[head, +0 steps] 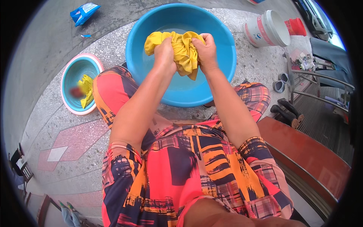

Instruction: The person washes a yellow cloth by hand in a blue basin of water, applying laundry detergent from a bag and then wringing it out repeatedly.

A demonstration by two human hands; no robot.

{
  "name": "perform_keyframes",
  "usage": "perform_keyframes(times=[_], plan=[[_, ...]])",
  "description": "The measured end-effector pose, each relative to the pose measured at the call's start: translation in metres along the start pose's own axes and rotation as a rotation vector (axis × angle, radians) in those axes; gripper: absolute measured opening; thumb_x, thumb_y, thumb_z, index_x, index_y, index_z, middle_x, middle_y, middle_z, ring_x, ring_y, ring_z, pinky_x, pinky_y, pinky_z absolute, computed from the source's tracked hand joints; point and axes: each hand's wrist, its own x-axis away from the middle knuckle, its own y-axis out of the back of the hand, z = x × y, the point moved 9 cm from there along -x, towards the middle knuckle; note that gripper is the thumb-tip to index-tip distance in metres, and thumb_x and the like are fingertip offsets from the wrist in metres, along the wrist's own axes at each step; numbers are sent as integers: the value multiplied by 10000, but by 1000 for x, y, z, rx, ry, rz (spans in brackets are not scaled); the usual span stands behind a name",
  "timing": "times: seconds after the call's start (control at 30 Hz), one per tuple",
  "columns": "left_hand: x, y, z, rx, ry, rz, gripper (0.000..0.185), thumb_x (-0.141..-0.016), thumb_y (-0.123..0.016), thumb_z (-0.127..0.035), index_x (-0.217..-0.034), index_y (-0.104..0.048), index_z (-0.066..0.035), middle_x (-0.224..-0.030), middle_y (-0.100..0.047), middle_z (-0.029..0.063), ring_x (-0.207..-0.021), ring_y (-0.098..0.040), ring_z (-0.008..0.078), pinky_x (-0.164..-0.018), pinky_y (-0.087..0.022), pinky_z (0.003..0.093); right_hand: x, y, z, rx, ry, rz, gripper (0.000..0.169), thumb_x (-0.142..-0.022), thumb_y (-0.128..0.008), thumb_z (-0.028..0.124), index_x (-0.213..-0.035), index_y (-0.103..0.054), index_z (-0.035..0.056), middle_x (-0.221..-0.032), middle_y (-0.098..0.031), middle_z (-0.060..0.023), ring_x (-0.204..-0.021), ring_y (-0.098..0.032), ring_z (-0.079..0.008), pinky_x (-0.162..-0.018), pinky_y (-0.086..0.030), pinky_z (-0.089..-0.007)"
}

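A bunched yellow cloth [183, 52] hangs in creased folds above a large round blue plastic basin [224, 71]. My left hand [165, 54] grips it near its left part, the thumb pointing up. At its right end my right hand [206, 51] holds a fold between thumb and curled fingers. Below both hands, shallow cloudy water [185, 84] covers the basin floor. Between my knees stands the basin, on speckled terrazzo flooring. The cloth's underside and the fingertips of my left hand are hidden.
Left of my knee, a teal strainer basket [71, 68] inside a pink basin [63, 85] holds yellow fabric [88, 90]. A blue packet [85, 13] lies beyond. To the right are a white bucket [262, 29], a red pail [296, 27], shoes [279, 86], black boots [286, 112] and a metal rack [320, 75].
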Motion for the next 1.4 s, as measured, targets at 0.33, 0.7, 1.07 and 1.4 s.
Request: perform_keyframes(times=[0.33,0.7,1.07,1.4], plan=[[33,-18,-35,-82,-97,295,401,-903,-536,-301,-1188,-462,-30,-1125,-572,112,-1028,-585,240,-826,-509,386,47,-46,52,205,84,423,775,-721,-769,217,-1341,-350,14,-1256,-481,-122,-1151,-482,-220,-948,-418,-330],[21,29,-40,-414,-170,-42,378,-859,-602,-335,-1112,-559,-57,-1042,-600,85,-981,-567,196,-807,-471,362,4,35,125,-497,139,168,286,-870,-497,116,-1113,-532,-30,-1074,-598,-154,-971,-608,-262,-856,-507,-358],[52,-43,-8,15,287,573,662,-892,-383,-617,-1287,-430,-89,-1214,-526,142,-1129,-524,263,-900,-474,436,86,-41,178,746,962,468,303,-611,-779,174,-864,-645,73,-1324,-413,-155,-1188,-438,-308,-948,-394,-388],[50,-30,-39,-178,-451,737,244,-892,-508,-214,-1062,-545,-43,-950,-613,92,-863,-615,179,-757,-511,296,128,-108,115,397,1001,375,262,-631,-760,203,-719,-548,76,-667,-534,-81,-623,-585,-274,-539,-468,-346]])
